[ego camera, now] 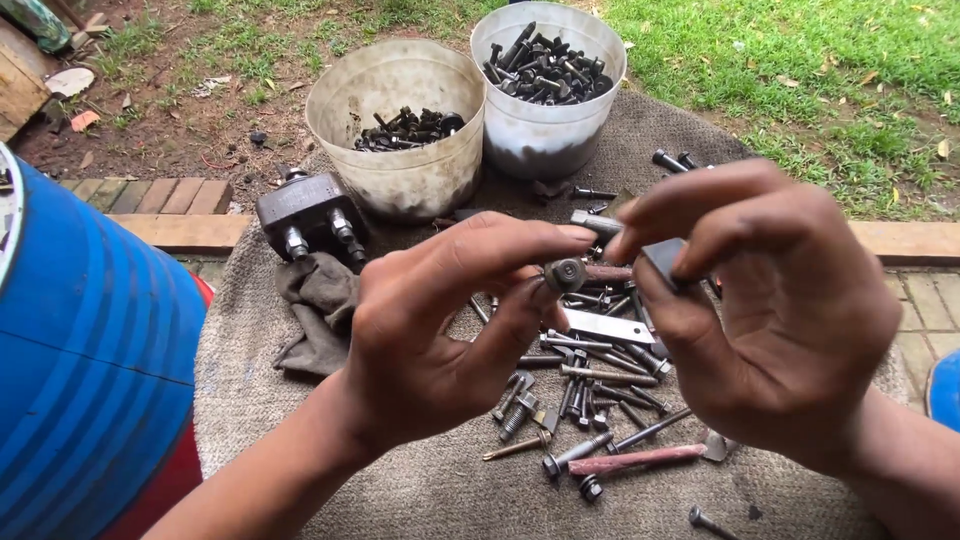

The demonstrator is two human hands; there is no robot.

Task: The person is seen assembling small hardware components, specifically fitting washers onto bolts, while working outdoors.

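My left hand (440, 320) pinches the round head of a rusty bolt (585, 273) between thumb and fingers. My right hand (770, 310) grips the bolt's other end along with a small dark flat metal piece (664, 258). Both hands hover above a pile of loose bolts and screws (590, 385) spread on a grey-brown sack cloth (420, 480).
Two white plastic buckets hold dark bolts: a left bucket (400, 170) and a right bucket (545, 130). A dark metal clamp block (305, 215) and a grey rag (320, 310) lie at left. A blue drum (90, 340) stands at far left. Grass and bricks surround the cloth.
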